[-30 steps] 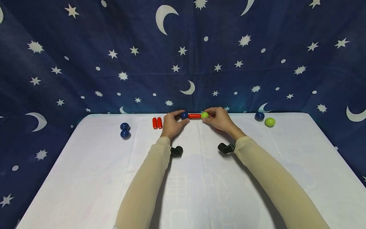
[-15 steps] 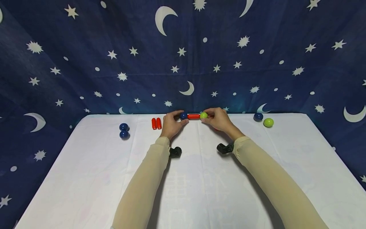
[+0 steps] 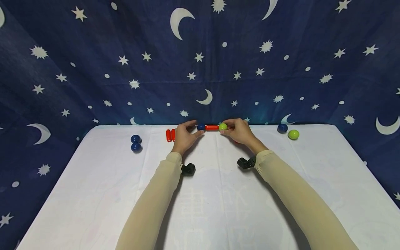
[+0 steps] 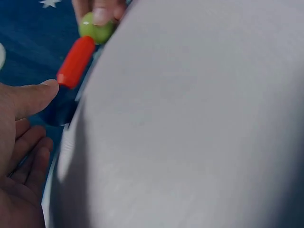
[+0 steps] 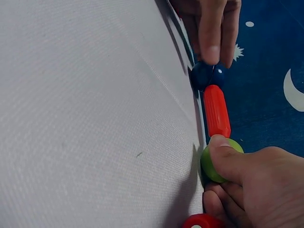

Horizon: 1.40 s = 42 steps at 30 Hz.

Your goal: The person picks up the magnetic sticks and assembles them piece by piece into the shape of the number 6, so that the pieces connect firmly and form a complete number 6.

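Note:
A red rod (image 3: 212, 127) lies at the back edge of the table with a blue ball (image 3: 201, 127) at its left end and a green ball (image 3: 223, 126) at its right end, joined in a line. My right hand (image 3: 240, 132) pinches the green ball between thumb and fingers. At the other end, my left hand (image 3: 185, 136) has its thumb tip right at the blue ball, while its fingers are spread away from it, as the left wrist view shows. Another red piece (image 5: 202, 221) lies close under my right hand, mostly hidden.
Left of the left hand are two red rods (image 3: 168, 135), partly overlapped by it, and two blue balls (image 3: 135, 147). At the back right sit a blue ball (image 3: 282, 128) and a green ball (image 3: 293, 134). A starry dark blue cloth (image 3: 200, 83) hangs behind the table.
My left hand has loosened from the blue ball and shifted slightly left, now overlapping one red rod. The right hand and the joined pieces hold nearly the same place.

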### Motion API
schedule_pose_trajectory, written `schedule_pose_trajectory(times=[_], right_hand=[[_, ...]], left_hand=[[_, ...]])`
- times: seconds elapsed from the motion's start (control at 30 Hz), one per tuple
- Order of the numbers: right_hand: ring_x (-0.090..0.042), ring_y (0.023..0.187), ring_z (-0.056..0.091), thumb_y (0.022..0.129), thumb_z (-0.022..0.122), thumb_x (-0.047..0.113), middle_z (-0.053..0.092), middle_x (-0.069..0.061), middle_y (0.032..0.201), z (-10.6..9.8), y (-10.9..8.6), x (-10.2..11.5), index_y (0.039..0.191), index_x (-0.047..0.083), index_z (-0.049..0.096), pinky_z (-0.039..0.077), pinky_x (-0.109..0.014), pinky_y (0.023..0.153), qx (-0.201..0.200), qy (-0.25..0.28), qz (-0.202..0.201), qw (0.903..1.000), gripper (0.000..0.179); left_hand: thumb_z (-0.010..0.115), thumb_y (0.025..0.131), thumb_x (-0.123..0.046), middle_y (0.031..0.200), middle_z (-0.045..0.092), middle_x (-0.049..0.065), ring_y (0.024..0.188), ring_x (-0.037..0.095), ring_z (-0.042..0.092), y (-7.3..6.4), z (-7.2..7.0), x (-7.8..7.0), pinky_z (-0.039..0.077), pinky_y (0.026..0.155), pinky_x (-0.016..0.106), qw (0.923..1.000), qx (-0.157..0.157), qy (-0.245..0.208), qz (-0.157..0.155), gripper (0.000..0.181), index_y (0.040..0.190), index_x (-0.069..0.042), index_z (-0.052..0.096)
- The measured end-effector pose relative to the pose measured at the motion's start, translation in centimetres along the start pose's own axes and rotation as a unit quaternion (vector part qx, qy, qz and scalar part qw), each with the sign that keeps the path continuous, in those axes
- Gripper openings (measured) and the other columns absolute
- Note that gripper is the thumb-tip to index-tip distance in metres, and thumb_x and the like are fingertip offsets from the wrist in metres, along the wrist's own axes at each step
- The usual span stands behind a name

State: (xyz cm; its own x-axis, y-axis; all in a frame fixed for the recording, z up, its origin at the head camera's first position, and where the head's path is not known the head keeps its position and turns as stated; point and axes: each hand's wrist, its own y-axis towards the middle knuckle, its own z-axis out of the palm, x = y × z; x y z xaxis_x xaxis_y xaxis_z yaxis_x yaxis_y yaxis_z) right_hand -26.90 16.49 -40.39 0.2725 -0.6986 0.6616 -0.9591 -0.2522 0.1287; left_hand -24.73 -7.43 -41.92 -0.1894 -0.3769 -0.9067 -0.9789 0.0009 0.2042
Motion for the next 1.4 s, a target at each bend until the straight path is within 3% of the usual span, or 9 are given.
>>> schedule_pose_trajectory(times=[0.13,0.3,0.47,0.57,0.8,0.93,1.4], right_hand=[[-0.023,0.088,0.065,0.089,0.08,0.018,0.073,-0.012,0.1,0.0,-0.1,0.0,0.123,0.0,0.071,0.054,-0.038,0.079,-0.002,0.003,-0.004,1.0,0.039],[-0.023,0.088,0.065,0.089,0.08,0.018,0.073,-0.012,0.099,0.0,-0.2,0.0,0.123,0.0,0.071,0.054,-0.037,0.079,-0.004,0.002,-0.004,1.0,0.04],[-0.024,0.088,0.065,0.089,0.08,0.018,0.073,-0.012,0.1,0.0,-0.2,0.1,0.124,0.0,0.07,0.054,-0.037,0.08,-0.003,0.003,-0.001,1.0,0.041],[-0.024,0.088,0.065,0.089,0.08,0.018,0.073,-0.012,0.101,0.0,-0.2,0.1,0.125,0.0,0.07,0.054,-0.037,0.08,-0.003,0.002,-0.002,1.0,0.041],[-0.024,0.087,0.064,0.089,0.081,0.019,0.072,-0.012,0.099,0.1,-0.1,0.0,0.124,0.0,0.071,0.053,-0.036,0.078,-0.007,0.002,-0.001,1.0,0.041],[-0.024,0.087,0.064,0.088,0.081,0.018,0.072,-0.012,0.099,0.0,-0.1,0.2,0.124,0.0,0.071,0.053,-0.037,0.079,-0.008,0.003,-0.001,1.0,0.041],[-0.024,0.088,0.064,0.089,0.08,0.018,0.072,-0.012,0.1,0.1,-0.2,0.4,0.126,0.001,0.07,0.053,-0.037,0.079,-0.008,0.0,0.007,0.9999,0.041]], left_hand=[[0.084,0.083,-0.004,0.128,0.067,0.021,0.117,0.032,0.065,-0.4,-1.4,-0.3,0.05,0.102,0.034,0.999,-0.016,-0.037,0.018,0.052,0.129,0.008,0.064],[0.083,0.083,-0.003,0.124,0.067,0.024,0.115,0.038,0.064,-1.0,-4.0,-0.4,0.05,0.101,0.042,0.9979,-0.04,-0.038,0.032,0.049,0.127,0.009,0.065],[0.081,0.085,-0.003,0.125,0.067,0.024,0.114,0.04,0.062,-1.5,-6.9,0.2,0.05,0.1,0.046,0.9969,-0.075,-0.023,0.007,0.047,0.128,0.008,0.065],[0.08,0.086,-0.004,0.126,0.066,0.024,0.113,0.039,0.061,-1.9,-8.4,0.8,0.049,0.102,0.043,0.9967,-0.078,-0.003,-0.019,0.047,0.129,0.007,0.065],[0.08,0.087,-0.006,0.136,0.061,0.019,0.117,0.033,0.058,-2.4,-10.3,1.6,0.048,0.105,0.043,0.9952,-0.006,0.037,-0.09,0.057,0.139,0.001,0.06],[0.081,0.085,-0.006,0.141,0.057,0.021,0.125,0.035,0.056,-2.4,-10.5,2.1,0.044,0.109,0.043,0.992,0.035,0.058,-0.107,0.065,0.144,0.001,0.054],[0.082,0.085,-0.005,0.144,0.056,0.02,0.129,0.034,0.054,-2.3,-10.4,2.6,0.042,0.111,0.042,0.9891,0.054,0.087,-0.106,0.065,0.144,-0.001,0.055]])
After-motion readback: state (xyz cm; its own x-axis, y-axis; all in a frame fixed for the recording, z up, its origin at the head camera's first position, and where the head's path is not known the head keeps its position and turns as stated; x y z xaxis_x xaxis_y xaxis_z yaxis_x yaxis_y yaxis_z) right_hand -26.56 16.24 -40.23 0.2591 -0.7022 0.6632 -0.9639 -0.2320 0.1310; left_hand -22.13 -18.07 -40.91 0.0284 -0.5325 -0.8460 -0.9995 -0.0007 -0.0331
